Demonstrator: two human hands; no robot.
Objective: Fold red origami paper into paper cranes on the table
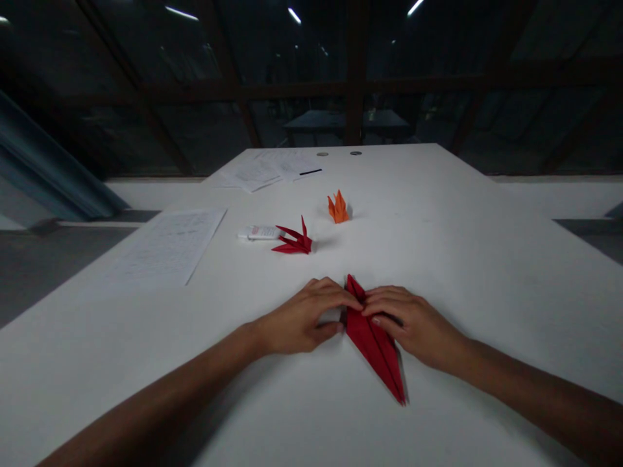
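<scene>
Pressing down on both sides, our two hands pin a long, narrow, dark red folded paper piece (pixel 374 340) flat against the white desk (pixel 487 259). Our left hand (pixel 299 321) lies palm down just left of the paper, fingertips on its upper edge near the centre crease and the thumb tucked against its left flank; that grip is closed onto the paper rather than around it. Our right hand (pixel 411 321) mirrors it from the other side, fingers flat across the upper right flap, likewise pressed onto the sheet. The fingertips of both hands nearly meet over the crease, which we judge holds the layers aligned so the fold stays sharp.

The paper's lower point extends toward us, clear of both hands, and its upper tip shows between the fingertips.

Beyond the hands, well apart from them, stands a finished spiky red folded paper figure (pixel 293 239), and just beside its left a small white tube (pixel 260 233) lies on its side. Further back sits a small orange folded paper figure (pixel 338 208), upright. We judge these are set back to leave working room.

A printed white sheet (pixel 168 246) lies flat at the left, with more loose papers (pixel 265 170) and a dark pen (pixel 310 172) at the far end.
</scene>
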